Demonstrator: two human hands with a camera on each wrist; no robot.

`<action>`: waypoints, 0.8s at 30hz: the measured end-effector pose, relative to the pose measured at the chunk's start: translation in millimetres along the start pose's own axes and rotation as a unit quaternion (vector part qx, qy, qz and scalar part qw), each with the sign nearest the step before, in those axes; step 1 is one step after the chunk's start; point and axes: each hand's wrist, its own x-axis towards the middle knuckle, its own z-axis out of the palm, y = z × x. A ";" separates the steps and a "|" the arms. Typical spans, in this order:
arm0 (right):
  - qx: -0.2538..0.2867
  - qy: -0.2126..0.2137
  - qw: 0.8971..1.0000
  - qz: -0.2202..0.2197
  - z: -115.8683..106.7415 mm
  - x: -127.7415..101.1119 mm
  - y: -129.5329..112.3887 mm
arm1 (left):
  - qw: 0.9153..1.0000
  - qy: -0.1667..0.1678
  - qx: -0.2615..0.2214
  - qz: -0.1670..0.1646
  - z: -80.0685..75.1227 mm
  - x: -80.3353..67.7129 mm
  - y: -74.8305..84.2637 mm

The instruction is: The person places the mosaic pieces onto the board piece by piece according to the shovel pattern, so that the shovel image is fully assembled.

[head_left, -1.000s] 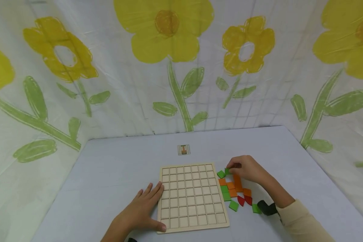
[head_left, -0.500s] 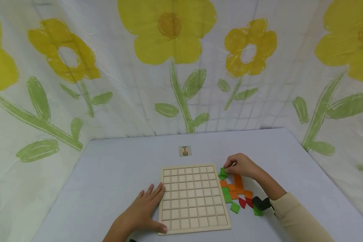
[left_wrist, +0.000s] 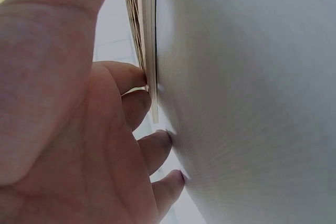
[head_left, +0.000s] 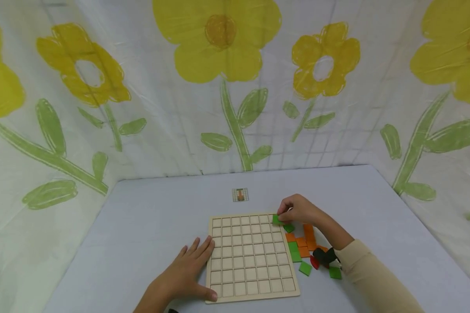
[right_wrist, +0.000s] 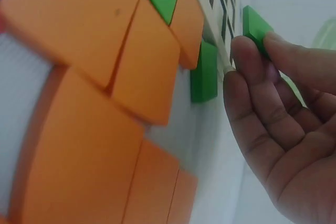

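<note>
One green tile [head_left: 276,219] moved from pile to grid board [head_left: 250,256] top-right corner, pinched by right hand [head_left: 299,209]; left hand [head_left: 188,269] stayed flat, fingers straight, steadying board edge.

A makeshift recording booth set up for tabletop play: white sheets painted with big yellow flowers [head_left: 219,39] hang on the left, far and right sides, closing in a plain pale counter [head_left: 141,226].
</note>
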 end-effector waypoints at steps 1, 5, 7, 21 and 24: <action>0.001 -0.003 1.000 -0.003 1.2 2.1 -0.5 | 1.000 0.000 -0.002 0.000 0.2 0.0 -0.2; 0.013 -0.015 1.000 -0.009 6.3 10.4 -3.2 | 1.000 0.001 -0.003 0.004 1.0 -0.6 -0.8; 0.005 -0.014 1.000 -0.014 9.4 13.7 -5.8 | 1.000 0.004 0.001 0.006 1.7 -0.5 -1.4; -0.019 -0.006 1.000 -0.005 30.4 30.8 -20.0 | 1.000 0.005 0.004 0.002 2.9 0.8 -3.0; -0.005 -0.009 1.000 0.006 35.2 34.6 -21.9 | 1.000 0.003 0.001 0.004 2.9 0.2 -3.0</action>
